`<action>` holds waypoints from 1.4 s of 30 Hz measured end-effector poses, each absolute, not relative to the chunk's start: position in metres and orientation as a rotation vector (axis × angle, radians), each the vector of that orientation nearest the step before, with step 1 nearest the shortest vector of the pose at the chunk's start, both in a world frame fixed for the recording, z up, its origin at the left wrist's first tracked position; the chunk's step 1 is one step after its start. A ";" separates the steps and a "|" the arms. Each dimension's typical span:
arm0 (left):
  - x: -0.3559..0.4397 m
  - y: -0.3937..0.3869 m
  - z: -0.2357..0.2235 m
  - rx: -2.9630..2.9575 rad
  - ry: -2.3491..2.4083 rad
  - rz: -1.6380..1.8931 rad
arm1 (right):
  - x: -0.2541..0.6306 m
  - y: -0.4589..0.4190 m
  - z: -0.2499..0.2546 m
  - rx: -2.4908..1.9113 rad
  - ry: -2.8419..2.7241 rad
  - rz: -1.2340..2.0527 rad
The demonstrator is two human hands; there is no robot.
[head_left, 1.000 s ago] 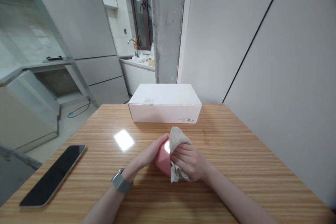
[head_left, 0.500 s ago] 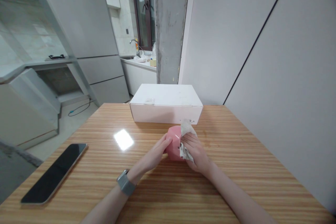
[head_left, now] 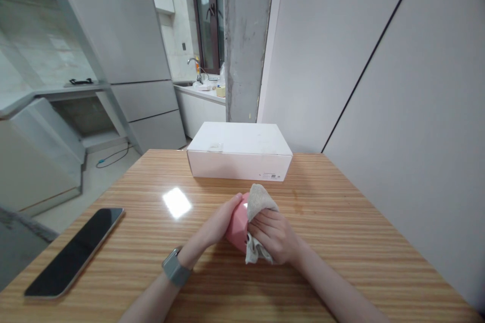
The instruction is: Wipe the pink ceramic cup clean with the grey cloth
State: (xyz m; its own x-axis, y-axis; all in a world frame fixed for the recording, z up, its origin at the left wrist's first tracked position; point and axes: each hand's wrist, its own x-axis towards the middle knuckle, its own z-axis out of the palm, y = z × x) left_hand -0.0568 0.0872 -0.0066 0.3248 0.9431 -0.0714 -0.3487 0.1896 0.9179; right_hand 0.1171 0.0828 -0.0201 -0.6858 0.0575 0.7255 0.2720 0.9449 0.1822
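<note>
On the table [head_left: 341, 232] here, a phone [head_left: 78, 252] lies left, a box [head_left: 240, 154] sits behind, and before it a bowl [head_left: 237, 228], a cloth [head_left: 259, 199] against its right.

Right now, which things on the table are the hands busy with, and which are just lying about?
In use:
- pink object, possibly a bowl, held by the left hand
- cloth, held against it by the right hand

Lying about:
- phone, at the left
- white box, near the far edge
</note>
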 end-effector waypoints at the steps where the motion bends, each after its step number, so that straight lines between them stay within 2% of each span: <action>1: -0.057 0.088 -0.007 0.976 0.774 1.051 | 0.118 0.084 -0.021 -0.231 -2.310 -0.330; 14: -0.047 0.076 -0.009 1.044 0.698 1.040 | 0.139 0.099 -0.026 -0.483 -2.172 -0.304; 24: -0.050 0.083 -0.002 1.047 0.763 1.023 | 0.116 0.082 -0.016 -0.272 -2.225 -0.509; 31: -0.052 0.079 -0.002 1.162 0.803 1.078 | 0.124 0.086 -0.016 -0.305 -2.237 -0.367; 37: -0.044 0.074 -0.008 1.227 0.722 1.081 | 0.140 0.100 -0.022 -0.506 -2.158 -0.256; 42: -0.039 0.081 -0.017 1.009 0.666 1.057 | 0.138 0.098 -0.019 -0.460 -2.177 -0.414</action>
State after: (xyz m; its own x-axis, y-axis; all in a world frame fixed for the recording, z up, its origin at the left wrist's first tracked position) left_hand -0.0393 0.0812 -0.0170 0.3732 0.9277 0.0137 -0.3877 0.1425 0.9107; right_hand 0.1384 0.0976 -0.0192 -0.5707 0.1795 0.8013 0.4611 0.8775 0.1319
